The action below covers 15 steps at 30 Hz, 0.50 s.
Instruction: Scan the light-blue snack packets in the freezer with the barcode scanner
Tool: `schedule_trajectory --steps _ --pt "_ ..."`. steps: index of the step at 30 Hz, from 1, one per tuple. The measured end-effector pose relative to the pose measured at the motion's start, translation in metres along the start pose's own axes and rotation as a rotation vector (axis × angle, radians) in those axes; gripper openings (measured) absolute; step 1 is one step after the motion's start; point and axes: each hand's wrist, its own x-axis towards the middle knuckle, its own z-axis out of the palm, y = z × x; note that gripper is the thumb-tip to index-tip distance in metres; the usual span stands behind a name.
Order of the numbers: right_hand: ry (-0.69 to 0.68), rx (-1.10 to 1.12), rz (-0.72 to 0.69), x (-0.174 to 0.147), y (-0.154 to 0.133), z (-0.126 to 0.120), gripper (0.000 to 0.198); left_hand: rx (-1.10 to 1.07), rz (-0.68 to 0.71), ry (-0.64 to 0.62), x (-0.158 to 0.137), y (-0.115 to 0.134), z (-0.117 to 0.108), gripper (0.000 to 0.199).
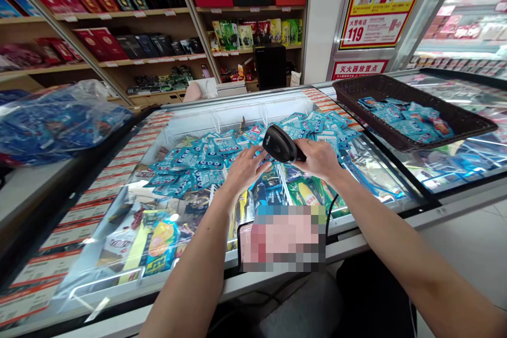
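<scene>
In my right hand (pixel 320 157) is a black handheld barcode scanner (pixel 280 144), gripped by its handle, with its head pointing to the left. My left hand (pixel 246 170) reaches forward with its fingers stretched out over the small blue packets (pixel 222 143). Its fingertips lie close to the scanner's head, and I cannot tell if they touch a packet. The packets are heaped loosely across the glass top of a chest freezer (pixel 178 116). A phone-like screen (pixel 244 248), mostly blurred out, rests at the freezer's front edge between my forearms.
At the right, a dark brown woven basket (pixel 471 122) on the freezer holds more blue packets. A plastic-wrapped blue bundle (pixel 59 121) lies at the left. Behind the freezer stand wooden shelves (pixel 154 13) of boxes and bottles. A black cable (pixel 331 206) hangs near my right forearm.
</scene>
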Motion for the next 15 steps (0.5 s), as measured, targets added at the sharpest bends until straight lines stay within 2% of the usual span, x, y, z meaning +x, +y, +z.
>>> schedule_trajectory --steps 10,12,15 --pt "0.011 0.008 0.029 -0.0005 0.0 0.0007 0.034 -0.073 -0.084 0.039 0.0013 0.0015 0.0028 0.036" --pt "0.018 0.007 0.044 -0.0004 0.0001 0.0006 0.034 -0.064 -0.125 0.049 0.0009 0.0003 0.0051 0.04" --pt "0.013 -0.001 0.044 -0.0003 0.0001 0.0008 0.034 -0.038 -0.187 0.066 -0.0001 -0.0026 0.0094 0.056"
